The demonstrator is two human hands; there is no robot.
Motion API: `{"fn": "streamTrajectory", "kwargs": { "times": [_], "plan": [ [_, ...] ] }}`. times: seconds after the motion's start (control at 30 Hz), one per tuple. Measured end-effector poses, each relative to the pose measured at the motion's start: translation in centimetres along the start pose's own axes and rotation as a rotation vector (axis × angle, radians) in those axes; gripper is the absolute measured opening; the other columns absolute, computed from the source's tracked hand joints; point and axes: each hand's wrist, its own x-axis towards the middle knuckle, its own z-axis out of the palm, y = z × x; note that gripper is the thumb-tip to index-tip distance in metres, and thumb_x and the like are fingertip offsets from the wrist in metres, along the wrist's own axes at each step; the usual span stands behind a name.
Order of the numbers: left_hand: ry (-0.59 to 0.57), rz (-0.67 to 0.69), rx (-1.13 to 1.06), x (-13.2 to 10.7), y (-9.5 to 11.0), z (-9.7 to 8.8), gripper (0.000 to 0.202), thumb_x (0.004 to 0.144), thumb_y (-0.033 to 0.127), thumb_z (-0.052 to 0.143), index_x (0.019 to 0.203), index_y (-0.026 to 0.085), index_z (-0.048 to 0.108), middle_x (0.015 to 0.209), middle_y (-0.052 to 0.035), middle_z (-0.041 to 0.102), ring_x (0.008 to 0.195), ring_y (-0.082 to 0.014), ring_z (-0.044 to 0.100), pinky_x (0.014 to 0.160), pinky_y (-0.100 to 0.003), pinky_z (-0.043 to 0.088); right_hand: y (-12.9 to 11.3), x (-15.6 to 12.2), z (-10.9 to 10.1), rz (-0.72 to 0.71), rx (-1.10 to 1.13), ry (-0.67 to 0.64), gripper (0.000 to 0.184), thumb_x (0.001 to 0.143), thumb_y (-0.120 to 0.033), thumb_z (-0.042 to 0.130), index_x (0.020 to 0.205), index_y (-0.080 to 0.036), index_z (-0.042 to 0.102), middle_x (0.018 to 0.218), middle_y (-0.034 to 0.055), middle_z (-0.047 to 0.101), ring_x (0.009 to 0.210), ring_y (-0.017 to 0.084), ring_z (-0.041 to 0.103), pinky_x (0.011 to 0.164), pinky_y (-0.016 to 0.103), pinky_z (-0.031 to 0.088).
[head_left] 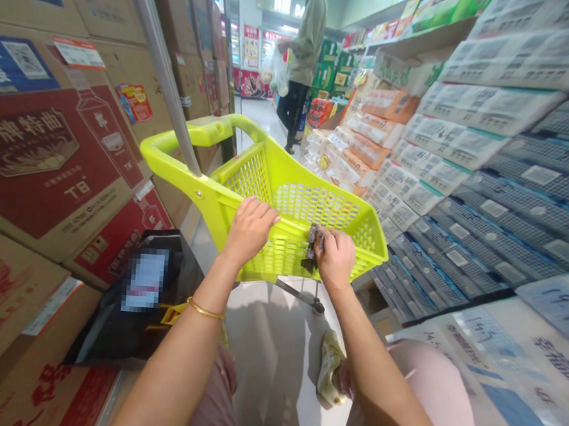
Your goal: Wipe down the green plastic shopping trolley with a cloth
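Observation:
A lime-green plastic shopping basket (267, 173) on wheels stands tilted in front of me in a shop aisle. My left hand (249, 229) grips its near rim, fingers curled over the edge. A gold bangle sits on that wrist. My right hand (336, 258) is closed on a small dark crumpled rag (311, 245) pressed against the basket's near wall. The basket looks empty inside.
Stacked cardboard boxes (51, 160) line the left. Shelves of packaged tissue (485, 154) fill the right. A grey metal pole (163, 70) crosses the basket handle. A black bag (139, 300) lies by my left arm. A person (304, 53) stands far down the aisle with a plastic bag.

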Motion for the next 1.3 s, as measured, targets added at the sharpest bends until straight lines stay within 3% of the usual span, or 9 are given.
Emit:
{"fn": "streamTrajectory", "kwargs": {
  "times": [0.17,0.27,0.4,0.5,0.6,0.73,0.97,1.1,1.3],
  "plan": [
    [0.017,-0.044,-0.011,0.2,0.5,0.0,0.027,0.095,0.03,0.039,0.088,0.022,0.064,0.083,-0.0054,0.06,0.09,-0.0212,0.053,0.102,-0.045,0.038,0.2,-0.2,-0.8,0.111,-0.044,0.073,0.024,0.091,-0.029,0.045,0.096,-0.016,0.065,0.087,0.0101,0.067,0.085,0.021,0.053,0.075,0.033,0.041],
    [0.032,-0.07,-0.01,0.1,1.2,0.0,0.025,0.094,0.029,0.041,0.089,0.022,0.064,0.087,-0.0064,0.06,0.092,-0.0219,0.052,0.104,-0.048,0.036,-2.1,0.8,-0.7,0.186,-0.062,0.04,0.026,0.092,-0.029,0.043,0.093,-0.016,0.065,0.086,0.0105,0.066,0.082,0.022,0.052,0.074,0.034,0.04],
    [0.045,-0.067,0.021,-0.1,2.4,0.4,0.02,0.092,0.026,0.045,0.092,0.023,0.065,0.093,-0.0065,0.061,0.101,-0.0238,0.051,0.11,-0.055,0.028,-6.1,2.6,0.1,0.15,0.048,-0.057,0.026,0.092,-0.028,0.042,0.102,-0.016,0.063,0.093,0.011,0.065,0.087,0.022,0.051,0.077,0.034,0.039],
    [0.024,-0.059,0.019,-0.2,2.9,0.8,0.021,0.092,0.022,0.043,0.093,0.021,0.064,0.094,-0.0059,0.063,0.102,-0.0229,0.052,0.112,-0.055,0.025,-7.7,3.2,0.7,0.18,0.106,-0.077,0.027,0.093,-0.027,0.041,0.105,-0.015,0.062,0.095,0.0114,0.064,0.087,0.021,0.05,0.077,0.034,0.039],
    [-0.006,-0.05,0.006,-0.1,2.8,0.9,0.023,0.093,0.02,0.04,0.095,0.02,0.063,0.093,-0.0053,0.063,0.098,-0.021,0.054,0.112,-0.053,0.026,-7.0,3.0,1.0,0.117,0.108,-0.086,0.027,0.092,-0.028,0.043,0.11,-0.017,0.061,0.098,0.0105,0.063,0.089,0.021,0.05,0.078,0.034,0.039],
    [-0.016,-0.05,-0.012,0.0,2.4,0.7,0.023,0.095,0.023,0.039,0.098,0.022,0.062,0.092,-0.0047,0.063,0.096,-0.0204,0.054,0.112,-0.052,0.026,-4.2,2.0,0.7,-0.016,0.052,-0.093,0.027,0.091,-0.029,0.047,0.112,-0.02,0.061,0.1,0.0085,0.064,0.088,0.019,0.051,0.076,0.031,0.038],
    [-0.023,-0.038,-0.014,0.1,1.8,0.8,0.024,0.096,0.028,0.037,0.095,0.023,0.061,0.088,-0.0032,0.061,0.094,-0.02,0.054,0.112,-0.052,0.024,-0.1,0.7,-0.7,0.003,-0.028,-0.066,0.025,0.092,-0.03,0.047,0.104,-0.018,0.064,0.095,0.0083,0.066,0.088,0.02,0.052,0.075,0.03,0.037],
    [-0.044,-0.041,-0.035,0.3,0.9,0.9,0.024,0.095,0.029,0.038,0.092,0.023,0.061,0.087,-0.0027,0.061,0.094,-0.0206,0.054,0.112,-0.053,0.022,-0.5,0.9,-1.1,0.053,-0.041,-0.117,0.024,0.093,-0.03,0.044,0.103,-0.018,0.063,0.092,0.0075,0.064,0.088,0.02,0.05,0.074,0.03,0.035],
    [-0.06,-0.099,-0.096,0.4,-1.1,0.7,0.026,0.094,0.025,0.036,0.092,0.023,0.062,0.093,-0.0035,0.065,0.104,-0.0227,0.054,0.114,-0.057,0.015,-3.7,2.1,-0.8,0.142,-0.135,-0.206,0.02,0.092,-0.03,0.043,0.092,-0.019,0.061,0.086,0.0071,0.06,0.082,0.021,0.047,0.069,0.031,0.031]
  ]
}}
